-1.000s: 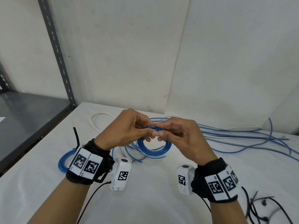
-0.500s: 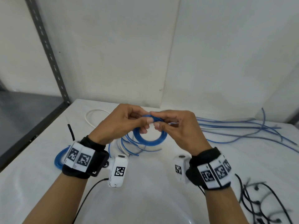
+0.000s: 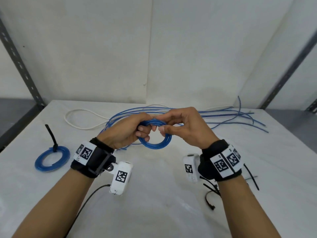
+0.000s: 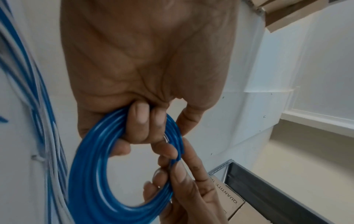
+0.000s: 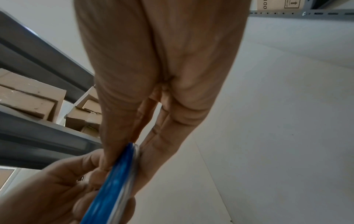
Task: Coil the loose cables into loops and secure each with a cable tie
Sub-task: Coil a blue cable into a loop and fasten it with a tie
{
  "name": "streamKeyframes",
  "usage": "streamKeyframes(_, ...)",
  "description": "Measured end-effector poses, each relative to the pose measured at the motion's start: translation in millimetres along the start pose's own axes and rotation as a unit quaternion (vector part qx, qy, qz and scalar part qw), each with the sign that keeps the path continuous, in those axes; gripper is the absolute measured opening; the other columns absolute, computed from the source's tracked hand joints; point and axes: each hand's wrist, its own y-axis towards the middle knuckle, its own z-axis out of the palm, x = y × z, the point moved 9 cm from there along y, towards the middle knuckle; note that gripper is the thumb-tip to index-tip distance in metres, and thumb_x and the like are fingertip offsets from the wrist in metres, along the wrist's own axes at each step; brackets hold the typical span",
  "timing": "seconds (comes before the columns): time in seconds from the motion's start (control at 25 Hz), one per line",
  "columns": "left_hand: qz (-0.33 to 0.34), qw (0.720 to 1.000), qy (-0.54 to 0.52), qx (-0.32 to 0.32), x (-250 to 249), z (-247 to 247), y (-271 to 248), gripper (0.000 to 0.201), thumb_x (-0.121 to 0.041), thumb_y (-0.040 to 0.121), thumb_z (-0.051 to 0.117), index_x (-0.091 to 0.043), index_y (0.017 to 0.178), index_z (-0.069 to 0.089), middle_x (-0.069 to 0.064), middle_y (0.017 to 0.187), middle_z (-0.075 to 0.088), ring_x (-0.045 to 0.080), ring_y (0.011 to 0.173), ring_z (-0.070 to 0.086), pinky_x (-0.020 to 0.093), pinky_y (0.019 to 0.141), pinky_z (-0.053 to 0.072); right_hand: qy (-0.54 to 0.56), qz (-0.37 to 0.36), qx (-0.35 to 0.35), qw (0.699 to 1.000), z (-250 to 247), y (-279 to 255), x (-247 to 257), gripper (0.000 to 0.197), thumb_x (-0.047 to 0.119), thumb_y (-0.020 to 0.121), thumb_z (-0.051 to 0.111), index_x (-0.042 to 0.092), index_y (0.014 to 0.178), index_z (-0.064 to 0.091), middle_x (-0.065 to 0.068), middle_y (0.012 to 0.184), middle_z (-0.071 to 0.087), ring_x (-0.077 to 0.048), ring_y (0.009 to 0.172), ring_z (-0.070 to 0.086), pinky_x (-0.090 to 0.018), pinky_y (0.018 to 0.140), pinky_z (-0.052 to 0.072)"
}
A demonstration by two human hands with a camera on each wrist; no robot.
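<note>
A blue coil [image 3: 155,141] is held above the white worktop [image 3: 154,194] between both hands. The left hand [image 3: 127,131] is curled round the coil's upper left arc, its grip closed on the strands, as the left wrist view shows. The right hand [image 3: 185,127] pinches the coil's upper right edge between thumb and fingers [image 5: 166,136]. Behind the hands, loose blue cables [image 3: 231,117] and a white cable [image 3: 82,117] lie spread on the worktop. At the left a finished coil [image 3: 52,159] lies flat, bound by a black tie [image 3: 51,136] whose tail stands up. Spare black ties [image 3: 212,189] lie near the right wrist.
</note>
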Motion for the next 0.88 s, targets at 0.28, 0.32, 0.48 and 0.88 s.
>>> streamKeyframes(0.28,-0.03,0.999,0.041,0.005,17,38,21,0.034,-0.026,0.106,0.037,-0.01,0.081,0.054,-0.003,0.062,0.02,0.013,0.052,0.02,0.032,0.064,0.04,-0.017,0.089,-0.009,0.996,-25,-24,-31,0.023,0.002,0.085,0.078,0.004,0.107,0.072,-0.017,0.093,0.077,-0.024,0.082,0.076,-0.039,0.079,0.062)
streamKeyframes(0.32,-0.036,0.998,0.057,0.012,22,45,25,0.034,-0.028,0.106,0.038,-0.01,0.081,0.055,-0.003,0.063,0.02,0.014,0.052,0.019,0.032,0.064,0.039,-0.012,0.113,-0.008,0.993,-30,-31,-41,0.022,0.004,0.088,0.077,0.005,0.109,0.072,-0.018,0.095,0.077,-0.025,0.084,0.076,-0.039,0.081,0.062)
streamKeyframes(0.48,-0.047,0.991,0.126,0.015,41,59,33,0.038,-0.029,0.107,0.04,-0.009,0.077,0.055,-0.006,0.058,0.023,0.012,0.05,0.021,0.03,0.061,0.035,-0.214,0.256,0.012,0.943,-78,-69,-94,0.016,0.025,0.094,0.071,0.011,0.101,0.072,-0.008,0.089,0.076,-0.016,0.076,0.073,-0.036,0.077,0.06)
streamKeyframes(0.88,-0.044,0.99,0.134,-0.014,55,57,28,0.038,-0.029,0.106,0.043,-0.007,0.078,0.056,-0.002,0.062,0.029,0.012,0.052,0.028,0.031,0.063,0.037,-0.431,0.423,0.062,0.795,-112,-105,-188,0.017,0.021,0.08,0.085,0.011,0.093,0.079,-0.01,0.094,0.076,-0.028,0.087,0.073,-0.038,0.081,0.061)
